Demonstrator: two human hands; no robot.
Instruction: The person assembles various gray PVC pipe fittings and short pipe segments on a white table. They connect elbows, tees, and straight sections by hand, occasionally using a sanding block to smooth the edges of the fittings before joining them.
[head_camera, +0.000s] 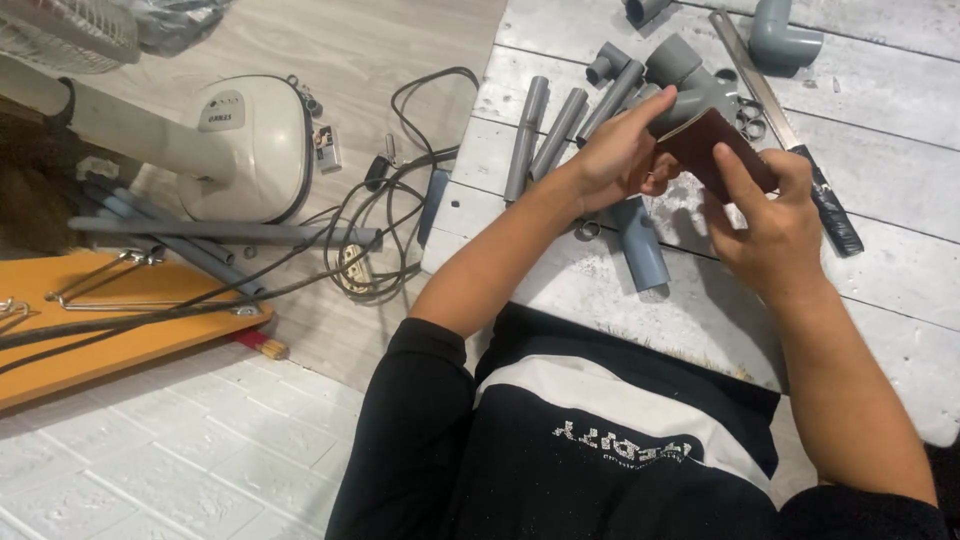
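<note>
My left hand (618, 152) grips a grey pipe tee fitting (683, 80) above the white plank board (870, 250). My right hand (770, 215) holds a dark brown sheet, likely sandpaper (705, 140), pressed against the fitting's lower end. Both hands meet around that fitting. A short grey pipe piece (640, 245) lies on the board just under my left hand, with a small metal ring (588, 230) beside it.
Three grey pipe lengths (545, 135) lie left of my hands. A hacksaw with a black handle (800, 150) and a grey elbow (780, 38) sit to the right. On the floor at left stand a white fan base (245, 145), tangled cables (385, 215), long pipes (220, 235) and an orange board (90, 340).
</note>
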